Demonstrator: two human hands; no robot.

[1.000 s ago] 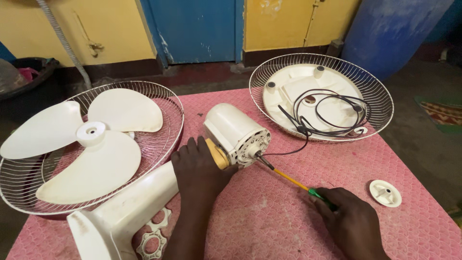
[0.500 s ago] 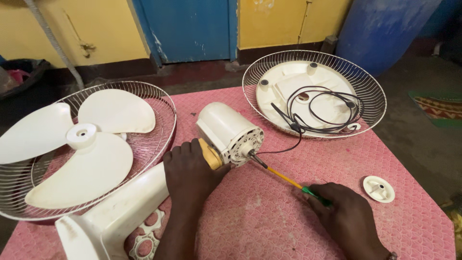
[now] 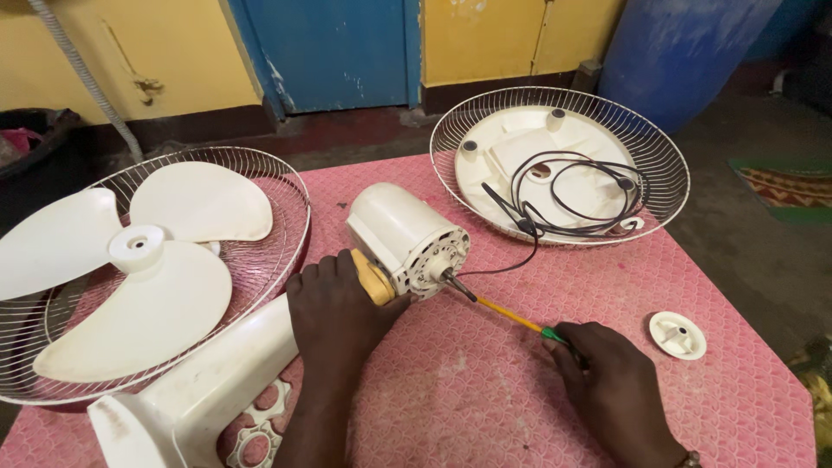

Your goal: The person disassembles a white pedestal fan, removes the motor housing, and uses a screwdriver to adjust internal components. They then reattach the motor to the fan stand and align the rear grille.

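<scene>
I see my left hand (image 3: 334, 316) still clasping the smooth cream cylindrical motor (image 3: 407, 238) on the pink textured mat (image 3: 485, 407), my right hand (image 3: 607, 381) still gripping the thin yellow screwdriver (image 3: 511, 316) at its shaft, unchanged.

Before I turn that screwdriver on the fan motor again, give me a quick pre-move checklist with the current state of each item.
1. Left hand steadies the fan motor at its yellow piece: ok.
2. Right hand grips the screwdriver at its green and yellow handle: ok.
3. Screwdriver tip at the motor's front face, near the shaft: ok; seated in a screw: cannot tell.
4. Black power cord coiled in the rear fan guard, away from the tool: ok.
5. White round cap lies apart on the pink table, inside the edge: ok.
6. Fan blade rests in the front guard, away from both hands: ok.
</scene>
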